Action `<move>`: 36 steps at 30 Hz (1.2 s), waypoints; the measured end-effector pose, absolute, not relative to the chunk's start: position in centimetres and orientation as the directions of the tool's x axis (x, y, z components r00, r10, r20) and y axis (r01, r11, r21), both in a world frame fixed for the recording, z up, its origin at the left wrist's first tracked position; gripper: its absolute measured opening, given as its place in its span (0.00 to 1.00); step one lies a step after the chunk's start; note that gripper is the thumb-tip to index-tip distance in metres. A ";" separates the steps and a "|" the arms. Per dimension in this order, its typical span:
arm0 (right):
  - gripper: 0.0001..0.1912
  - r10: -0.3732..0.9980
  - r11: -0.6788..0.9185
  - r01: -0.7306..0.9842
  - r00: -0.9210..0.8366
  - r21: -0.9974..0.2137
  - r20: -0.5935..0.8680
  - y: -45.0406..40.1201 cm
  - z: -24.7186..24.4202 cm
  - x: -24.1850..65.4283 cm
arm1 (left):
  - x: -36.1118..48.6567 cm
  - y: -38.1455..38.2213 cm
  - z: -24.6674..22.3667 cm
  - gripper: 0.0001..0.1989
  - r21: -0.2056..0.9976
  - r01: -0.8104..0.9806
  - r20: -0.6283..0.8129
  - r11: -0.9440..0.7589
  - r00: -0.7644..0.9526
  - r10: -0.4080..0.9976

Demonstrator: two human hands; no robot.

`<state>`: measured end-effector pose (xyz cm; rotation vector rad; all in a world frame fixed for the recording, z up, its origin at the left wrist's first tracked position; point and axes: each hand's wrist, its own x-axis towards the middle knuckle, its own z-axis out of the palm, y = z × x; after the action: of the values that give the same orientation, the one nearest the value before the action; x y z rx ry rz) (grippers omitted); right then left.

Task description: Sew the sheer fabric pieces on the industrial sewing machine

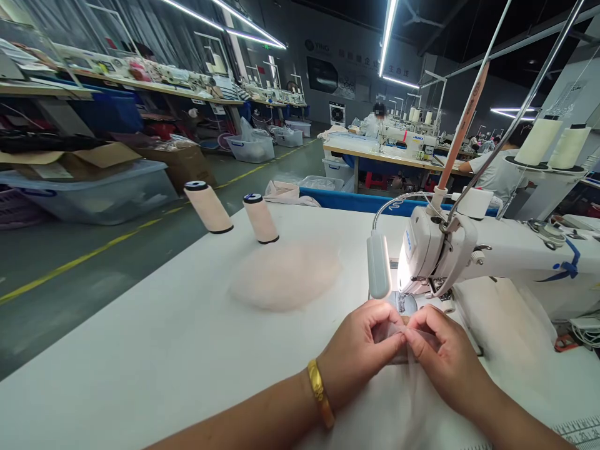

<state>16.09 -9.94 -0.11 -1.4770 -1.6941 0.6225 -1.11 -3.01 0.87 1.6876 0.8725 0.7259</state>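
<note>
My left hand (368,340) and my right hand (443,356) meet in front of the sewing machine (434,250), thumbs and forefingers pinched. Between them they grip a sheer pale fabric (407,394), which hangs down over the table edge towards me. A gold bracelet circles my left wrist. Just beyond my fingertips are the lit needle area and presser foot, partly hidden by the machine head and my hands. An oval of sheer peach fabric (285,275) lies flat on the white table (187,337). More pale fabric (506,325) rests right of the needle, beside the machine body.
Two peach thread cones (209,207) (260,219) stand at the table's far left edge. A grey lamp (378,265) hangs left of the machine head. White thread cones (539,140) sit on a stand at right. A person (501,165) works beyond. Plastic bins (94,194) line the floor.
</note>
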 end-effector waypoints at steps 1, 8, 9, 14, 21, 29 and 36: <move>0.10 0.970 0.204 0.589 -0.011 -0.782 0.245 -10.0 -0.1 16.1 | -1.0 -3.0 0.8 0.10 0.969 0.183 0.041 -0.168 0.550 0.834; 0.10 0.966 0.208 0.579 0.003 -0.789 0.257 -10.0 0.1 16.1 | -0.7 -3.2 0.6 0.08 0.990 0.132 -0.036 -0.047 0.563 0.826; 0.11 0.967 0.207 0.578 0.003 -0.789 0.255 -10.0 0.1 16.1 | -0.7 -3.2 0.6 0.08 0.991 0.128 -0.039 -0.040 0.563 0.825; 0.10 0.965 0.215 0.577 -0.003 -0.788 0.262 -10.0 0.0 16.0 | -0.7 -3.4 0.6 0.08 0.990 0.138 -0.052 -0.031 0.555 0.830; 0.10 0.965 0.222 0.586 -0.017 -0.780 0.262 -10.0 0.0 16.0 | -0.7 -3.2 0.6 0.09 0.991 0.133 -0.089 0.013 0.584 0.807; 0.11 0.964 0.224 0.588 -0.017 -0.777 0.265 -10.1 -0.1 16.1 | -0.7 -3.1 0.3 0.11 0.997 0.079 -0.056 0.012 0.582 0.811; 0.10 0.967 0.219 0.575 -0.021 -0.788 0.254 -10.0 -0.1 16.1 | -0.7 -3.2 0.3 0.11 0.997 0.066 -0.079 0.050 0.590 0.803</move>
<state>16.12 -10.01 -0.15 -1.4536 -1.6981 0.6217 -0.74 -3.19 0.34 1.4280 0.7939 0.6625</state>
